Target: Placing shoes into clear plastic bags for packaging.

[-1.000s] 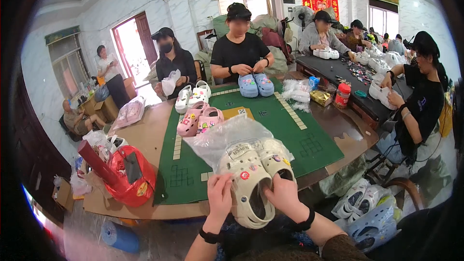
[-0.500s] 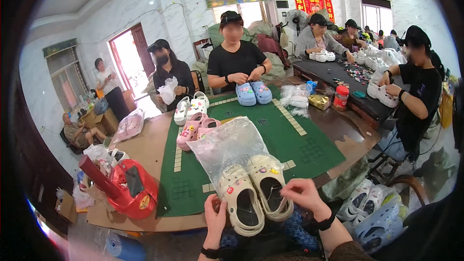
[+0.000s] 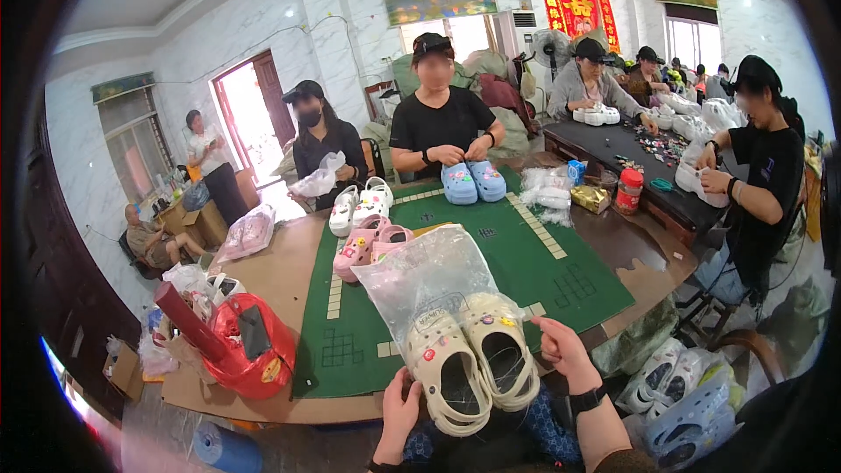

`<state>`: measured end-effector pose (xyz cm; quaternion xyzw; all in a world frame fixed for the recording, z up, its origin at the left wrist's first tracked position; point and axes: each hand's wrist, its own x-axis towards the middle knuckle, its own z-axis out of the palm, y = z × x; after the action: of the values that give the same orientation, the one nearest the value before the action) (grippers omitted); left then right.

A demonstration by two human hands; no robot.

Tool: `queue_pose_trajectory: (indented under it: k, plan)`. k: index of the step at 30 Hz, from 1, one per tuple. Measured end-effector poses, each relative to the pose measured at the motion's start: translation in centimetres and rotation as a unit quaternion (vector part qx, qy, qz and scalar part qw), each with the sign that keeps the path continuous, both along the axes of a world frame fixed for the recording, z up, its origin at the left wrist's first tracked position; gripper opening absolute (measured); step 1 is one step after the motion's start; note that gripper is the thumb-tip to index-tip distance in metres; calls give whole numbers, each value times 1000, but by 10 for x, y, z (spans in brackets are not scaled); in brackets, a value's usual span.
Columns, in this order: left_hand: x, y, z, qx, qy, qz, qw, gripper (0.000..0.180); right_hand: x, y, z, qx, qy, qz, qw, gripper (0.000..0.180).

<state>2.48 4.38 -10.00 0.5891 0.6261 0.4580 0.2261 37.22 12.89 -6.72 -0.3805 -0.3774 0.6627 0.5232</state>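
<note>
Beige clogs (image 3: 478, 366) are sitting by the desk's (image 3: 626, 232) near edge, toes inside a clear plastic bag (image 3: 429, 267), heels not yet covered, right hand (image 3: 565, 352) seemingly pinching the bag's side, left hand's (image 3: 401, 407) grip staying unclear

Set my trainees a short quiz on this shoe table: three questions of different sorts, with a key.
1. Multiple choice: what colour are the clogs between the person's left hand and right hand?
A) blue
B) beige
C) pink

2. True or false: the clear bag covers the heels of these clogs.

3. Fill in the gap: in the picture, the red-lidded jar stands to the ____ of the gold packet.

Key:
1. B, beige.
2. False; the heels are out of the bag, at the near end.
3. Right.
</note>
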Motion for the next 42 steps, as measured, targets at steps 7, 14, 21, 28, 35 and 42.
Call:
queue_pose_trajectory:
  k: [7, 14, 21, 28, 35, 42]
  plan:
    - [16, -4, -3, -1, -197, 28, 980, 42, -13, -4, 15, -24, 40, -60, 997, 37]
    - [28, -8, 0, 11, -153, 39, 987, 41, -48, 8, -7, 137, -326, -191, 916, 42]
    - [24, -4, -31, 26, -124, 64, 990, 44, -32, -21, 2, 31, -112, -61, 991, 41]
    - [18, 6, -29, 45, -182, 41, 981, 41, -2, -10, 7, 35, -63, -127, 989, 35]
    - [35, 3, -16, 47, -280, 36, 958, 40, -49, 33, -64, 151, -177, -115, 966, 40]
    - [46, 0, 8, 62, -373, 43, 925, 30, -48, 8, -53, 67, -90, -145, 983, 24]
